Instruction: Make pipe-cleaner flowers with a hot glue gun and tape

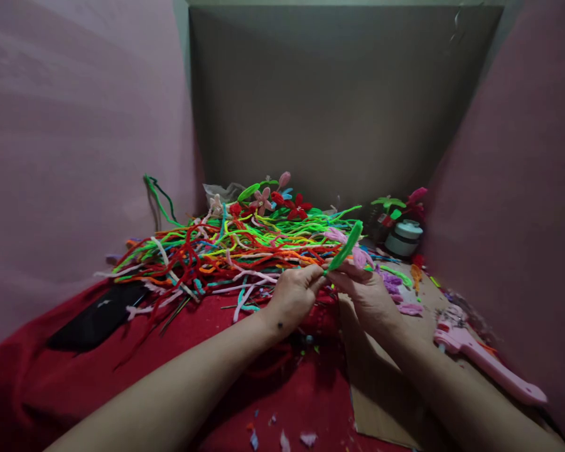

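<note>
A bright green pipe-cleaner leaf (346, 247) points up and to the right between my two hands. My left hand (295, 294) is closed in a pinch at its lower end. My right hand (370, 298) is closed there too, with thumb and fingers at the leaf's base. Behind them spreads a big heap of pipe cleaners (258, 242) in green, red, orange, white and pink. Close to my right hand lie purple pipe-cleaner pieces (393, 282).
A pink glue gun (494, 364) lies at the right on a cardboard sheet (381, 402). At left, a black phone (96, 317) rests on the red cloth (179, 364). Pipe-cleaner flowers (262, 201) stand at the back, and a pale blue jar (403, 237) is at back right.
</note>
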Motion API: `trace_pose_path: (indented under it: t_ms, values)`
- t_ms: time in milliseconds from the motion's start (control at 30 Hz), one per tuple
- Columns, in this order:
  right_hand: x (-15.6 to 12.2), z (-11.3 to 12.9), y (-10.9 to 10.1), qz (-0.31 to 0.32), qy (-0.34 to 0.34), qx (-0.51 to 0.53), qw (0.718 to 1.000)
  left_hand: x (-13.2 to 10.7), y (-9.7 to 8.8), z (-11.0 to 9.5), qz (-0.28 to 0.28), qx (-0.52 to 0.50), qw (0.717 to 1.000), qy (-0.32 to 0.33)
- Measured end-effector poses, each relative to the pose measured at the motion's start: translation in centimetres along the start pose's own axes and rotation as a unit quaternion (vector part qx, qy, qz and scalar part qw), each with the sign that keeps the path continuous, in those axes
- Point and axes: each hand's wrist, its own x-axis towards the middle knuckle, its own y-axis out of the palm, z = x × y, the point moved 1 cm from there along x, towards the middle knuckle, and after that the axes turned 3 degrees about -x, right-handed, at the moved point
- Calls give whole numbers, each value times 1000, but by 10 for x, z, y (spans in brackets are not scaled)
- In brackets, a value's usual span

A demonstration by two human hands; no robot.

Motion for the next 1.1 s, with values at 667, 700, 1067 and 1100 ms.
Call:
trace_pose_path:
  t_ms: [667,700,1067,1100]
  values:
    - [9,3,-24,202,7,31,979,-2,0,-12,191,-492,830,-178]
    - [9,3,-24,200,6,26,980,-1,0,-12,193,-489,831,-181]
    - [4,0,-7,36,-8,-30,999,-1,-5,-10,21,143,989,40]
    - [3,0,-5,23,-13,-36,999,-3,-4,-9,15,202,977,60]
